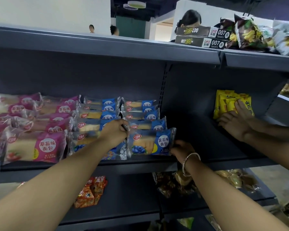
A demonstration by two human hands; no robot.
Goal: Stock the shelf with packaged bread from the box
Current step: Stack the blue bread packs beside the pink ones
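Observation:
On the dark middle shelf (140,164) lie rows of packaged bread: pink strawberry packs (35,145) on the left, blue blueberry packs (140,114) in the middle. My left hand (114,132) reaches in over the blue rows and pinches the sealed left edge of the front blueberry pack (151,142). My right hand (181,150), with a silver bracelet on the wrist, grips the right end of that same pack, which lies at the shelf's front edge. The box is not in view.
Another person's two hands (235,120) press yellow snack bags (228,104) at the right of the same shelf. The top shelf holds black boxes (200,36) and chip bags (249,34). Below lie orange packets (92,192) and brown pastry bags (175,182). People stand behind the shelving.

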